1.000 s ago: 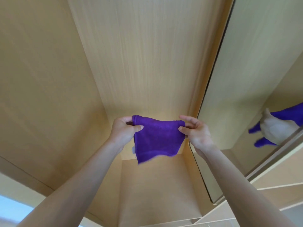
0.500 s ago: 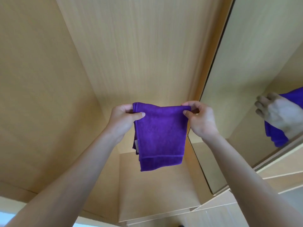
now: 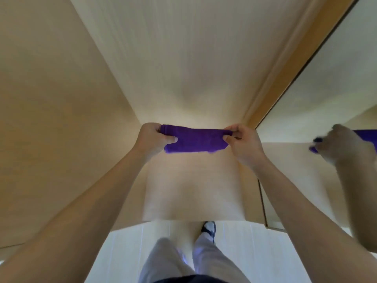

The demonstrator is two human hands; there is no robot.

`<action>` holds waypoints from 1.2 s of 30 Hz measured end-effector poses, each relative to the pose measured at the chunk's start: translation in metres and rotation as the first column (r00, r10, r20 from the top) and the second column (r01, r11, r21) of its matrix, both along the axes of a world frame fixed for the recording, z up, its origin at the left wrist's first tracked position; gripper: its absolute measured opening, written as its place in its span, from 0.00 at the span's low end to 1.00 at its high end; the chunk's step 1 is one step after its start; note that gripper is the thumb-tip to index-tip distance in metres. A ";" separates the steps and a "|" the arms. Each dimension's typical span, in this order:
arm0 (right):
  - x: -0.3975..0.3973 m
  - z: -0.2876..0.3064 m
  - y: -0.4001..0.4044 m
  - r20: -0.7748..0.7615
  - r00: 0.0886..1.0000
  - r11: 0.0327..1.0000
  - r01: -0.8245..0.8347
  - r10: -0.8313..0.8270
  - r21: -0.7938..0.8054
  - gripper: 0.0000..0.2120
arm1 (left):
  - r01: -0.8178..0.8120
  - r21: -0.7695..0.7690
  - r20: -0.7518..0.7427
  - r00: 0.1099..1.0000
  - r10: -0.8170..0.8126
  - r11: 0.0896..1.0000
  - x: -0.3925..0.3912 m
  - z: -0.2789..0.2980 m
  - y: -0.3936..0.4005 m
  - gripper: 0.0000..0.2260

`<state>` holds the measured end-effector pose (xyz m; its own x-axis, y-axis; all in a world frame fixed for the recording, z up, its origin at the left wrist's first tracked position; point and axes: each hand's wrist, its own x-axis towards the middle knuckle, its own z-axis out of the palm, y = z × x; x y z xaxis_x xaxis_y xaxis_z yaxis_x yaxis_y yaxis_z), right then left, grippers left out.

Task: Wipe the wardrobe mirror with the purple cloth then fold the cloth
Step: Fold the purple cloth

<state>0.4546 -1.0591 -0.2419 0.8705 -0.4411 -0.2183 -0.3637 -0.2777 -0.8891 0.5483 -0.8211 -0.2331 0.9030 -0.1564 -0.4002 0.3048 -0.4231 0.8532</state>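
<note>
Two hands hold one folded purple cloth (image 3: pixel 195 140) above the wardrobe floor (image 3: pixel 193 186) — left hand (image 3: pixel 152 139) and right hand (image 3: pixel 242 142) each pinching an end — one mirror (image 3: pixel 326 94) beside it.

Pale wooden wardrobe panels (image 3: pixel 183 58) are seen ahead and to the left, with a wooden shelf (image 3: pixel 193 186) below them. Grey trousers (image 3: pixel 183 260) and a dark shoe (image 3: pixel 209 228) are seen over a white floor (image 3: pixel 255 246).
</note>
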 end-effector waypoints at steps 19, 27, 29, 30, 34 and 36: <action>-0.042 -0.222 0.038 -0.403 0.897 0.975 -0.217 0.183 -0.040 0.15 | 0.334 0.389 0.101 0.911 -0.400 0.859 -0.057 -0.238 0.036 0.09; -0.051 -0.299 0.038 -0.649 0.721 0.949 -0.317 0.245 0.006 0.10 | 0.574 0.329 -0.412 0.801 -0.433 0.750 -0.062 -0.325 0.042 0.06; -0.043 -0.309 0.032 -0.618 0.767 0.966 -0.255 0.170 -0.051 0.10 | 0.546 0.340 -0.337 0.831 -0.443 0.766 -0.045 -0.330 0.030 0.07; -0.039 -0.312 0.029 -0.588 0.799 0.975 -0.209 0.126 -0.075 0.11 | 0.523 0.363 -0.265 0.851 -0.453 0.771 -0.036 -0.331 0.025 0.07; -0.033 -0.320 0.027 -0.435 0.896 0.954 -0.201 0.088 -0.222 0.12 | 0.412 0.459 0.086 0.861 -0.501 0.787 -0.020 -0.332 0.011 0.09; -0.036 -0.332 0.031 -0.343 0.930 0.904 -0.258 0.136 -0.342 0.13 | 0.409 0.544 0.224 0.770 -0.597 0.733 -0.023 -0.346 0.008 0.11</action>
